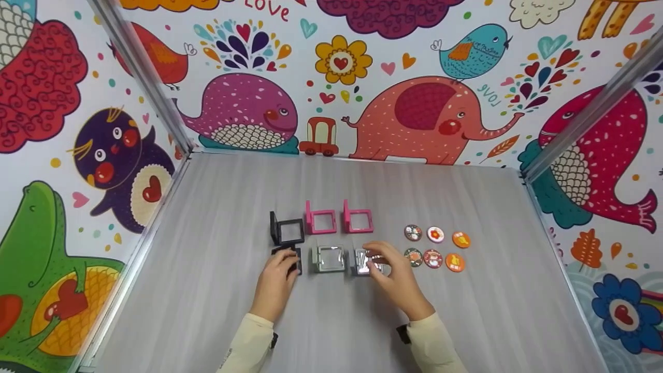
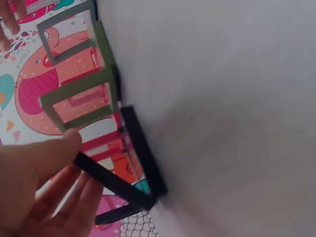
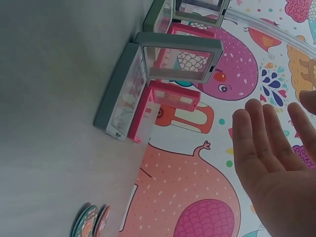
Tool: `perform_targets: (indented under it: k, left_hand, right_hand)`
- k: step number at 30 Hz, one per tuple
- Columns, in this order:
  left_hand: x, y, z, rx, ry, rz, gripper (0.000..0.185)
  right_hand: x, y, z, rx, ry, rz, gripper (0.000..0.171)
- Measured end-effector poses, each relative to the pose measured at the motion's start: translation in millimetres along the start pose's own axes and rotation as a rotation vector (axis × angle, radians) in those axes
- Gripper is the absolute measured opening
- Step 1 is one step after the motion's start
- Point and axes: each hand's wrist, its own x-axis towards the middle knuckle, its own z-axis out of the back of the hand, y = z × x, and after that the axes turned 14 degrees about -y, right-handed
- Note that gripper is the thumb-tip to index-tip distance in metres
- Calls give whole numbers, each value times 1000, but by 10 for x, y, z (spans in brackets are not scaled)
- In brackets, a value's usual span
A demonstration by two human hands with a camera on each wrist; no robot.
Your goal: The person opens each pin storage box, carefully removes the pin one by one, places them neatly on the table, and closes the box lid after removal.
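Left hand on black frame case, right hand at grey frame case, grey table.

The black case (image 1: 293, 257) is a square, thin-walled hinged frame with a clear centre, lying at the front left of the row; the left hand (image 1: 276, 280) pinches its raised lid, thumb over fingers. The right hand (image 1: 394, 277) hovers at the rightmost grey case (image 1: 365, 261), fingers straight and slightly apart. Behind stand another black case (image 1: 286, 230) and two pink cases (image 1: 321, 220). Six round glossy badges (image 1: 436, 245) lie well to the right.

Head view high, looking down over table (image 1: 217, 311); wrist views low, close, facing back wall; all share frames (image 1: 331, 256).
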Motion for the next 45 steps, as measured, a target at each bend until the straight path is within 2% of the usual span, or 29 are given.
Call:
perform_targets:
  k: [5, 10, 16, 22, 28, 33, 38, 45]
  left_hand:
    - [-64, 46, -27, 38, 69, -41, 27]
    - [-105, 65, -32, 76, 115, -83, 30]
    - [-125, 58, -18, 102, 164, -48, 29]
    - [-130, 63, -20, 81, 180, -21, 28]
    - [-127, 73, -36, 62, 202, 9, 27]
    - [-117, 71, -42, 63, 229, 45, 28]
    - [-117, 72, -48, 61, 218, 49, 26]
    - [-119, 75, -50, 53, 209, 58, 26]
  right_hand:
    - [13, -34, -48, -37, 13, 42, 40]
    - [10, -85, -101, -162, 51, 79, 41]
    - [-48, -130, -215, -248, 134, 96, 49]
    - [-104, -192, -252, -274, 172, 127, 48]
    - [-102, -220, -231, -244, 226, 66, 42]
    - [-94, -225, -174, -184, 199, -3, 42]
    - [-105, -282, -97, -134, 143, -35, 43]
    - [-132, -355, 25, -206, 101, -74, 39]
